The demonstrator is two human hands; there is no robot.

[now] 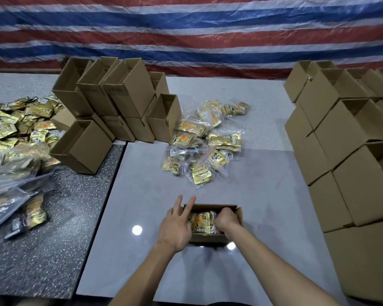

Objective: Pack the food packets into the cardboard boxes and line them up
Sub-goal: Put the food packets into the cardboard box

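The packets (pixel 202 223) lie inside the box (pixel 210 238), between the two grips. They look light, soft and slick in foil; best taken flat by their edges, and the stiff box by its side walls. The left grip (pixel 178 221) rests on the box's left wall, two fingers straight. The right grip (pixel 227 218) curls into the right end, its fingertips hidden, so I cannot tell whether it pinches or presses. How full the box is stays unclear. A loose pile (pixel 205 142) lies beyond both grips on the counter (pixel 142 195).

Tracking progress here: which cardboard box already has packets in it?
The low box nearest the person, between the left hand and right hand: yellow packets show inside. The stacked boxes show none.
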